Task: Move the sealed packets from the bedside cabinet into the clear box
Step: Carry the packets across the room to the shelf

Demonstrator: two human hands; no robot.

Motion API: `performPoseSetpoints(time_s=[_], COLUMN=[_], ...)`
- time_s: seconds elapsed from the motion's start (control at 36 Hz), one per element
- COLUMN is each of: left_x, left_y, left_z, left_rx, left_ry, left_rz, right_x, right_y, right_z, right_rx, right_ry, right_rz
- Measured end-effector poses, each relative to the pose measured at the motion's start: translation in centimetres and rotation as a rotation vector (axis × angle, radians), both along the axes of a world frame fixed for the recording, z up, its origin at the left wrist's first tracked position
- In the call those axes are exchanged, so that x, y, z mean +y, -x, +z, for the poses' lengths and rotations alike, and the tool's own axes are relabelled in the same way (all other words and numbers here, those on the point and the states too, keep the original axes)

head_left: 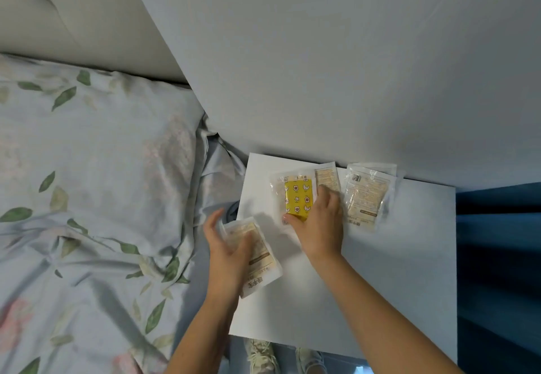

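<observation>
- The white bedside cabinet (380, 285) stood against a pale wall (322, 51), with the bed to its left and dark blue fabric (497, 256) to its right.
- The left hand (225, 253) gripped a beige sealed packet (263, 262), fingers curled round its upper part; the packet hung tilted over the cabinet's left edge, its printed lower end toward the camera.
- The right hand (319, 224) rested on the cabinet top, its thumb at the near end of a yellow packet (298, 201) and its fingers curled over that packet's right side, pinching it.
- The yellow packet, a clear wrapper round a yellow block printed with stars and moons, lay flat near the cabinet's back left part.
- Just behind the right hand's fingers lay a small beige packet (326, 179), touching or overlapping the yellow packet's right edge; which one, I could not tell.
- Further right, apart from the hand, a larger clear packet (366, 198) with beige contents lay flat near the wall, with another wrapper's edge showing from beneath its far end.
- The bed carried a pale blue quilt (87, 198) printed with green leaves and pink flowers, and a padded headboard (73, 22) rose behind it.
- Below the cabinet's near edge, light-coloured shoes (263, 356) showed on the floor.
- The clear box did not show in this view.
</observation>
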State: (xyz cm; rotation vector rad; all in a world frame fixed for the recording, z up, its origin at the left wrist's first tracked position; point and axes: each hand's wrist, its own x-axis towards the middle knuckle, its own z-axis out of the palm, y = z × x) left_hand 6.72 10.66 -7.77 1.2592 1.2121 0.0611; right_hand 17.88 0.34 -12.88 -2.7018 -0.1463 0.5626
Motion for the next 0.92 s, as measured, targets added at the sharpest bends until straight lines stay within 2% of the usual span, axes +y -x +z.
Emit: performPoseSetpoints(time_s=[0.17, 0.31, 0.44, 0.5, 0.56, 0.61, 0.67, 0.72, 0.78, 0.81, 0.86, 0.92], left_x=[0.5, -0.2, -1.3, -1.7, -2.3, -2.7, -3.1, -3.4, -3.4, -3.3, -3.0, -2.5], left_y=[0.1, -0.7, -1.3, -1.4, -1.6, -1.8, -2.0, -1.9, -1.6, -1.3, -0.9, -0.5], left_z=[0.1, 0.8, 1.1, 1.3, 1.6, 2.0, 2.1, 1.8, 1.3, 1.1, 0.9, 1.0], left_rx=[0.014, 0.009, 0.018, 0.006, -0.033, -0.086, -0.107, -0.073, -0.021, -0.019, -0.041, -0.065], left_ry=[0.108, 0.132, 0.183, 0.175, 0.182, 0.243, 0.292, 0.275, 0.212, 0.197, 0.198, 0.207], left_rz=[-0.086, -0.054, -0.092, -0.108, -0.124, -0.117, -0.109, -0.07, -0.011, 0.015, 0.072, 0.126], right_x=[-0.9, -3.2, -5.1, -5.8, -5.9, -5.7, -5.5, -5.1, -4.7, -4.4, -3.4, -2.0], right_y=[-0.7, -0.6, 0.0, 0.0, 0.3, 1.0, 1.8, 2.2, 2.2, 2.0, 1.4, 0.9], right_z=[0.0, 0.2, 1.7, 2.7, 3.9, 5.1, 5.7, 5.9, 5.7, 5.2, 4.2, 3.3], right_rx=[0.109, 0.009, 0.029, 0.16, 0.408, 0.628, 0.744, 0.782, 0.734, 0.672, 0.451, 0.179], right_ry=[-0.096, -0.275, -0.259, -0.445, -0.717, -0.907, -0.903, -0.763, -0.587, -0.539, -0.543, -0.435], right_rz=[-0.153, -0.202, -0.289, -0.43, -0.586, -0.615, -0.474, -0.267, -0.138, -0.149, -0.297, -0.34])
